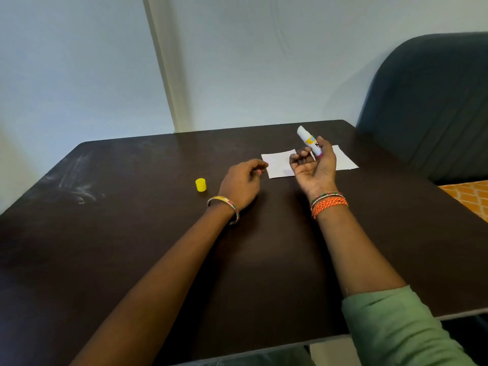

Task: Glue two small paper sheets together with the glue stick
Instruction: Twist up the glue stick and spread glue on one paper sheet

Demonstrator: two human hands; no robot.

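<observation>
Across the dark table [132, 233] in front of you, which fills most of the view, both of your bare forearms reach forward, with a dark upholstered seat [435, 101] beyond its far right corner and an orange patterned fabric [470, 196] just below that. Toward the far right of the tabletop lie the two white paper sheets [278, 163], side by side and flat; your right hand covers where they meet, so you cannot tell whether they touch or overlap. Your right hand [314, 167] is raised over them, palm turned toward you, fingers curled in, gripping the glue stick [309, 141] near its lower end so that its white uncapped end points up and away from you. Your left hand [244, 180] hangs low over the table just left of the sheets, loosely curled with fingertips drawn together, holding nothing you can make out. Bangles [227, 207] circle your left wrist and orange thread bands [328, 203] your right. The yellow cap [201, 185] stands alone on the table left of your left hand.
</observation>
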